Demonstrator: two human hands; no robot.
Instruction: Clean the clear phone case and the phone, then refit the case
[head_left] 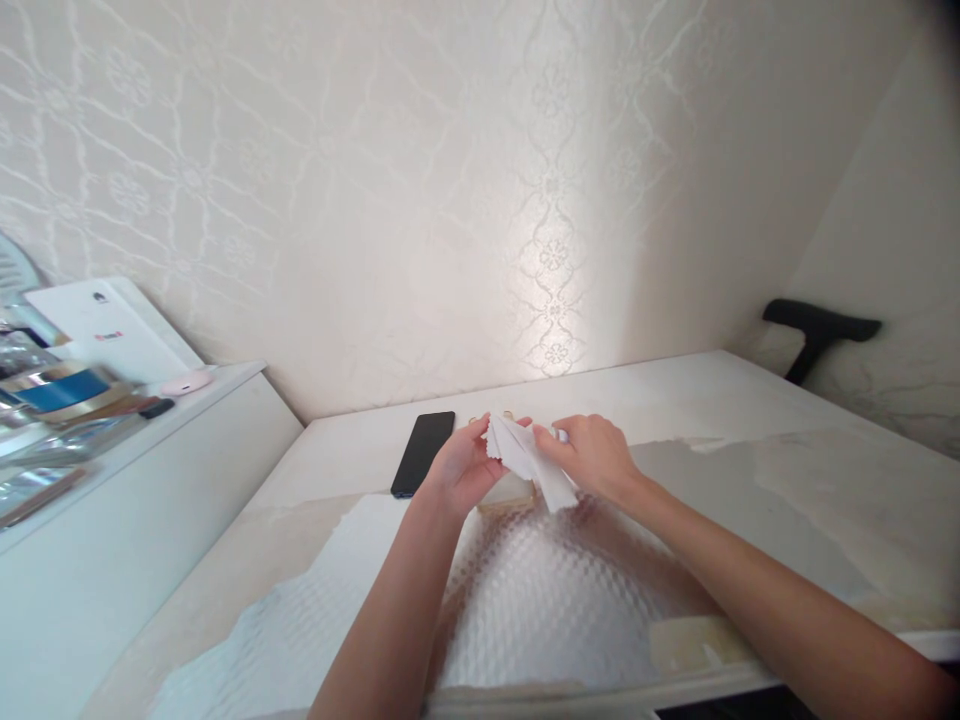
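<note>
Nearest, toward five o'clock of the hands, a tan patch (694, 642) shows by the front edge, and at six o'clock a bumpy translucent sheet (547, 605) covers much of the table (675, 395); its uneven surface could let anything dropped on it roll or slide. Just past that, low between the forearms, sits a pale, gold-edged object (507, 496), partly hidden by the cloth; whether a hand supports it I cannot tell, and if none does, a tug on the fabric might knock it. The white cloth (525, 455), zigzag-edged, spans the gap between the hands. The right hand (596, 450) is closed, pinching it between thumb and curled fingers, its tail hanging toward five o'clock. The left hand (461, 465) is half open, fingers loosely bent against the cloth; its fingertips are partly covered, so its hold cannot be told, and a loose one might let something slip. At nine o'clock, close to the left hand, lies a black phone (424, 455), which a sideways swing could bump. Farther off, toward two o'clock, stands a black T-shaped handle (819, 325), well clear.
</note>
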